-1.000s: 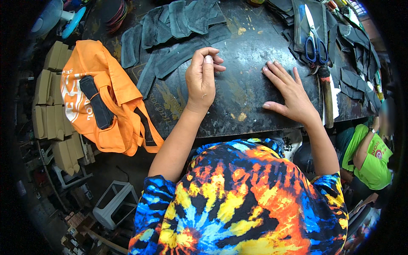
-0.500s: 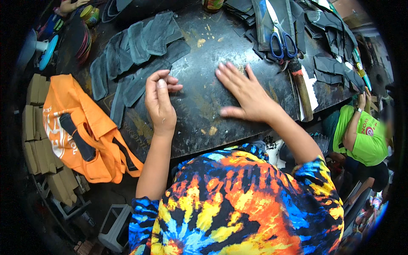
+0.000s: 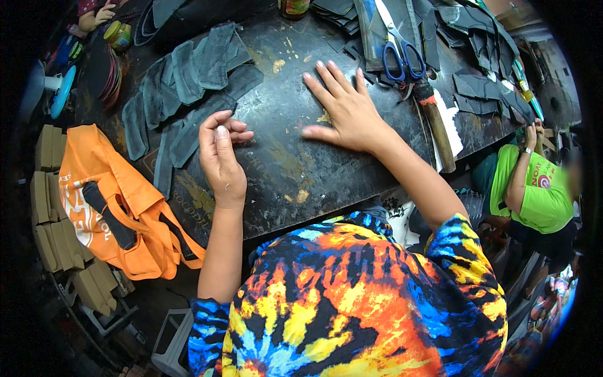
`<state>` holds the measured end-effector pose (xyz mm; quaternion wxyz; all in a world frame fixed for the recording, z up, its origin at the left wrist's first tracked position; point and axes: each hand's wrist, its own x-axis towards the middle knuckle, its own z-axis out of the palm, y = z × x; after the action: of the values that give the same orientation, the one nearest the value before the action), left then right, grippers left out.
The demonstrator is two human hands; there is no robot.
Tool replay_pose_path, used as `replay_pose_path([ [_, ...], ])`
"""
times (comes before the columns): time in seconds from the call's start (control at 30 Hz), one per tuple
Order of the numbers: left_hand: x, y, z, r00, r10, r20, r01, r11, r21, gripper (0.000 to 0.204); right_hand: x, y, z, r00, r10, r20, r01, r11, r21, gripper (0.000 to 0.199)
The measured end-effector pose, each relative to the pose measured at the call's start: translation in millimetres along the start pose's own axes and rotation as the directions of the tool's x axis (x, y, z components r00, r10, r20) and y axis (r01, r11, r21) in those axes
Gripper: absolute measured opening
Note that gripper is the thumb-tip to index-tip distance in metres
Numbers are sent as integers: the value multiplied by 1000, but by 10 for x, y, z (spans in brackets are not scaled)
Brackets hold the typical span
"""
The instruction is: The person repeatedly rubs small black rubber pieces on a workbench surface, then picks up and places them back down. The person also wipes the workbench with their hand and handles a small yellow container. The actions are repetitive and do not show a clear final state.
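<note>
An orange bag (image 3: 113,207) hangs beside stacked tan blocks (image 3: 53,213).

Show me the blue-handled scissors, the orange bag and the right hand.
blue-handled scissors (image 3: 402,58), head view, on the handle loops.
orange bag (image 3: 119,182), head view, on its cloth.
right hand (image 3: 348,113), head view, on its back.

Table top (image 3: 295,182): dark, worn, faint sheen; scuffed, with yellowish patches where the coating looks rubbed off. Material not certain.

Cut pieces (image 3: 188,81) beside left hand (image 3: 221,158): dark grey, matt, flexible sheet, rubber-like; edges look rough-cut. More of the same stock at far right (image 3: 477,88).

Right hand (image 3: 345,110): lies flat on the bare table surface.

Scissors (image 3: 399,47): bright metal blades, glossy blue plastic handles.

Tool handle (image 3: 440,135): brown wood, dull finish.

Bag (image 3: 107,201): orange woven cloth, matt, creased; black fabric straps.

Blocks (image 3: 47,195) at left edge: tan, matt, cardboard-like.

Shirt (image 3: 352,301): tie-dyed cloth, soft, matt.
</note>
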<state>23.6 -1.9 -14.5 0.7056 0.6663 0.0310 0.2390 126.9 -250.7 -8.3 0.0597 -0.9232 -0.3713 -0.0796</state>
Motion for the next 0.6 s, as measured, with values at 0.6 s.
replay_pose_path([
  [0.6, 20, -73, -40, 1000, 24, 10, -24, 1000, -16, 31, -628, -576, -254, 953, -241, 185, 195, 952, 236, 110],
])
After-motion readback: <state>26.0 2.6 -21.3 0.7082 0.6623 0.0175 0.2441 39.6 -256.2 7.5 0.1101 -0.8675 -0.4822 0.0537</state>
